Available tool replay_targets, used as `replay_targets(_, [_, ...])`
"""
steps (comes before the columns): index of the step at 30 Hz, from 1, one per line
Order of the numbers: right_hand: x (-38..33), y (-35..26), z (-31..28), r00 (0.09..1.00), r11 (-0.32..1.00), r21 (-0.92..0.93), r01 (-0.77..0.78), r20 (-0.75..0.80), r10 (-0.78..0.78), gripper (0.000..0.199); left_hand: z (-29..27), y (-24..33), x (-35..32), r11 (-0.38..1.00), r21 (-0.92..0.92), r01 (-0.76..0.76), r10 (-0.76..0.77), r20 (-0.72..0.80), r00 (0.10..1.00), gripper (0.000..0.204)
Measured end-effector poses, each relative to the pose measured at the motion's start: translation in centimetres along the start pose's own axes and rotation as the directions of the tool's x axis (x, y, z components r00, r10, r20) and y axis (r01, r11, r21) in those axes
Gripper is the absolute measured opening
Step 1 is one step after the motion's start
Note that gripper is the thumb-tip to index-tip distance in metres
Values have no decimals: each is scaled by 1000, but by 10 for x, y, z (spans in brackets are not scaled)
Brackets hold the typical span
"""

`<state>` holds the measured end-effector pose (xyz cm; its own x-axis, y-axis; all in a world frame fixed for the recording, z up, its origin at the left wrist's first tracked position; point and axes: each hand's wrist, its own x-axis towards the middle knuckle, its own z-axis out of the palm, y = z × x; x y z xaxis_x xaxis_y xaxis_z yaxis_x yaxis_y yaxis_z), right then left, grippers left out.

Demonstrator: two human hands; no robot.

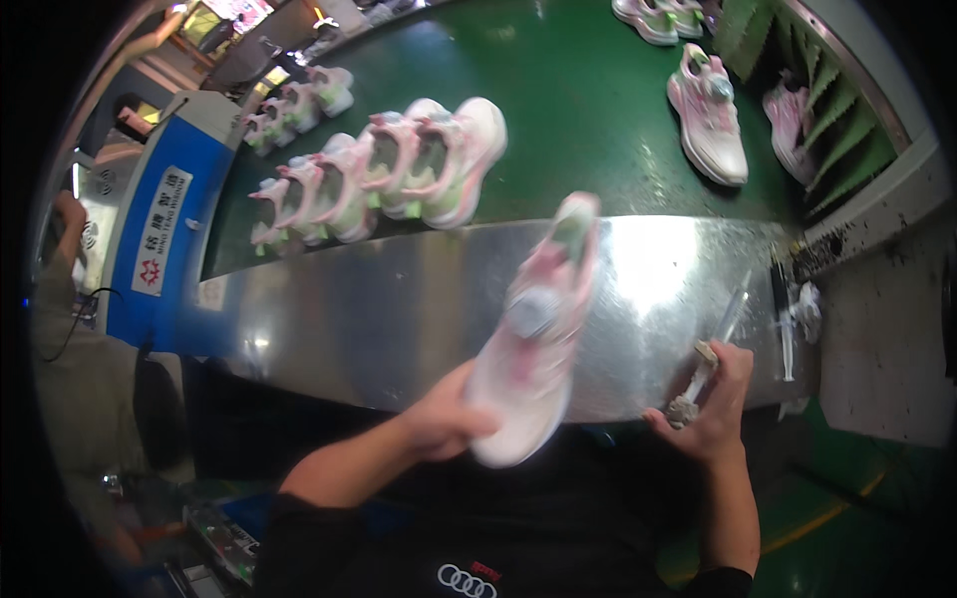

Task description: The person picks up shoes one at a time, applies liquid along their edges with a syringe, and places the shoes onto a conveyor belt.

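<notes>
My left hand (446, 417) grips a white and pink sneaker (528, 369) by its toe end. The sneaker is raised over the near edge of the metal work surface, its heel pointing away from me and its upper facing up. A round grey dial sits on its tongue. In my right hand (718, 404), at the right of the near edge, is a slim pale tool (702, 379) with a lumpy greyish end. The fingers partly hide it, so its exact kind cannot be made out. The two hands are well apart.
Beyond the metal work surface (379, 319) runs a green belt (558, 100). Several similar sneakers (454, 179) stand in rows at its left. A single sneaker (710, 125) is at the right, before green flaps (842, 140). Thin tools (783, 319) lie near the right wall.
</notes>
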<state>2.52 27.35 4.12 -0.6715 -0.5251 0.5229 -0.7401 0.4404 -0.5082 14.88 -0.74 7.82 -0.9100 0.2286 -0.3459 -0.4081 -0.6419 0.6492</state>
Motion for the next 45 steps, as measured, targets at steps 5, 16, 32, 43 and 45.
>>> replay_targets(5, [-4, -8, 1, 996, 997, 27, -73, -54, 74, 89, 11, 38, 152, 984, -120, -132, 143, 87, 986, 42])
replay_targets(16, [11, -2, -7, 998, 999, -22, 32, -44, -33, 83, -97, 88, 50, 511, 707, -489, 795, -172, 582, 49])
replay_targets(32, [3, -6, -12, 998, 998, -62, -23, -53, 20, 83, -101, 140, 80, 667, 742, -73, 612, -488, 622, 70])
replay_targets(43, [-3, -15, -32, 988, 976, 169, -140, 85, 127, 92, -30, 22, -32, 443, 850, -285, 534, 5, 845, 88])
replay_targets(45, [-7, -18, -36, 963, 944, 230, -236, 186, 195, 103, -34, 44, -30, 607, 746, -275, 577, -175, 798, 70])
